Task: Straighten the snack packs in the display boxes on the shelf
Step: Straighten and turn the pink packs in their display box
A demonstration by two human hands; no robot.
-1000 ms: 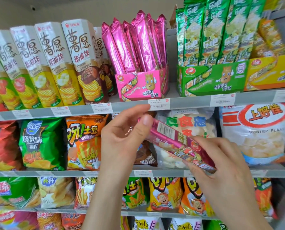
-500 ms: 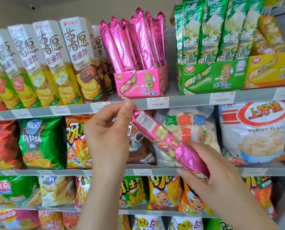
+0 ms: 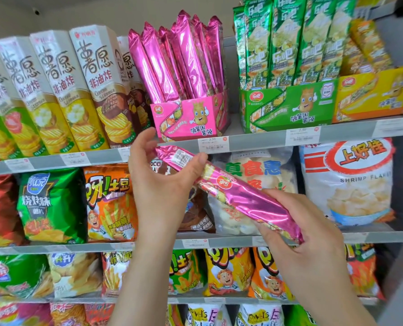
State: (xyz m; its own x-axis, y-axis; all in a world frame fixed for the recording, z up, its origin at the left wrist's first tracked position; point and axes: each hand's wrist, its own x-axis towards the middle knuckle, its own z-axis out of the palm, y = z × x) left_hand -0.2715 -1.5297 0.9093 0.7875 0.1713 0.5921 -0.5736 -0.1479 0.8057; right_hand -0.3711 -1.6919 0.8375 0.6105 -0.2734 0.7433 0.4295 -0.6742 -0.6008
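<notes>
Item, we list one loose pink snack pack (image 3: 233,196), out of its box and held in the air just below and right of the pink display box (image 3: 188,118). It lies slanted, with its barcode end up near the box's front bottom edge and its other end lower and further right.

Item, left hand (image 3: 163,184), below the box. The thumb lies on the pack's barcode end and the fingers are behind it, grasping that upper end. We note the forefinger raised close to the box's lower left corner.

Item, right hand (image 3: 308,238), below and well right of the box. Its fingers are curled round the pack's lower end, grasping it.

Item, pink packs (image 3: 179,60) inside the box. They stand on end, fanned unevenly, with most leaning left and their tops at different heights.

Item, shelf (image 3: 254,137), which carries the box at its front edge. A price tag (image 3: 213,143) hangs just under the box's right corner.

Item, green display box (image 3: 287,104), right of the pink box across a gap and filled with upright green packs (image 3: 287,41). We count a yellow display box (image 3: 374,95) beyond it.

Item, tall cartons (image 3: 62,90), in a row just left of the box, leaning left.

Item, one shelf below the box: a shrimp flake bag (image 3: 346,182) far right, and an orange bag (image 3: 109,203) and a green bag (image 3: 47,205) to the left
</notes>
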